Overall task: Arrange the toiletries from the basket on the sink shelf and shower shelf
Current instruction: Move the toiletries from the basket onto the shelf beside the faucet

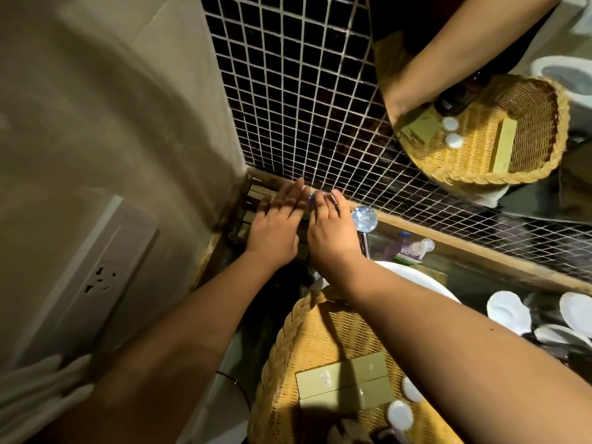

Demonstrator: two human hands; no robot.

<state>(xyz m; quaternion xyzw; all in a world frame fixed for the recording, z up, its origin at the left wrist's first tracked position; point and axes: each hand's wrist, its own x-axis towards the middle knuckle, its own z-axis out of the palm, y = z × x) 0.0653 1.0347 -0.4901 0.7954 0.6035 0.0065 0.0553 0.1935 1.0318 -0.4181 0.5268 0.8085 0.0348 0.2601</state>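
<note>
Placing seems in hand at the sink shelf (253,200), middle left of frame: left hand (275,225) and right hand (330,229) lie flat side by side, each grip open, fingers straight, clasping nothing visible. Next, I'd guess, back to the basket (288,331) at bottom centre, where green boxes (346,382) wait.

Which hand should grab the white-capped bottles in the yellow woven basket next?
Probably the right hand: its arm passes beside the white-capped bottles; the left hand reaches in from outside the yellow woven basket.

Left hand (278,221) and right hand (330,227) lie flat side by side on the corner shelf (253,195) — below them, a wicker basket (283,347) holds olive boxes (346,381).
</note>
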